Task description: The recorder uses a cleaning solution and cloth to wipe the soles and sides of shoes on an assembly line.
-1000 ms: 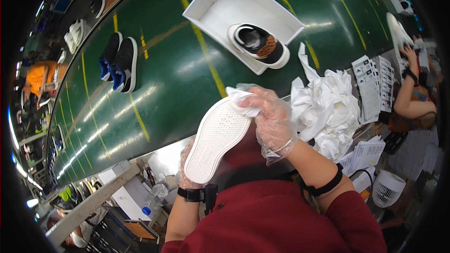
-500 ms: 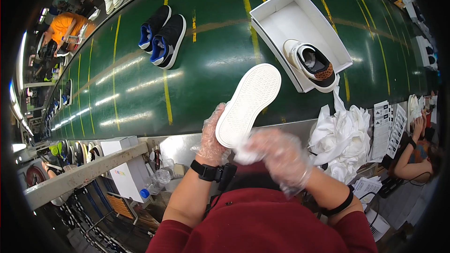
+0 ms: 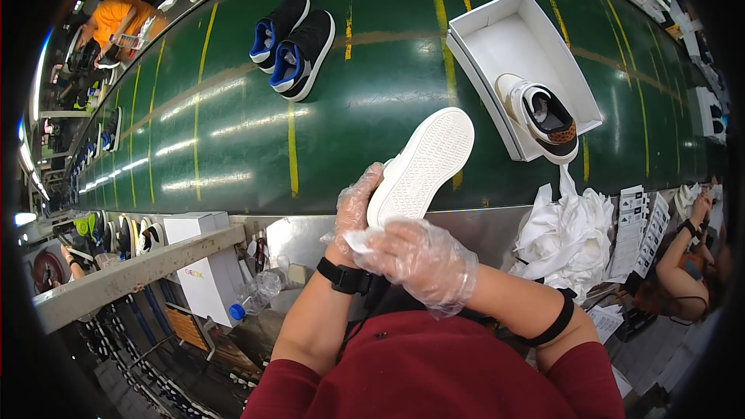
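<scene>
A shoe [image 3: 425, 161] is tilted up over the belt's near edge, its white patterned sole facing me. My left hand [image 3: 355, 206], in a clear plastic glove, grips it along the left side. My right hand [image 3: 423, 262], gloved the same way, is closed at the shoe's lower end with a white cloth [image 3: 358, 242] poking out past the fingers. Most of that cloth is hidden by the hand. To the right, a white and dark shoe with a brown spotted heel [image 3: 549, 118] leans over the near side of a white box [image 3: 535, 39].
A black pair of shoes with blue lining [image 3: 299, 50] sits on the green belt [image 3: 380, 120]. White cloths [image 3: 565, 237] are heaped at the near right, beside printed sheets [image 3: 627, 233]. A metal rail [image 3: 140, 275] runs at the lower left. A co-worker's arm [image 3: 683, 260] shows at far right.
My right hand has swept left and down with the cloth, across the shoe's lower end. The shoe has turned slightly. Belt items appear shifted right in the view.
</scene>
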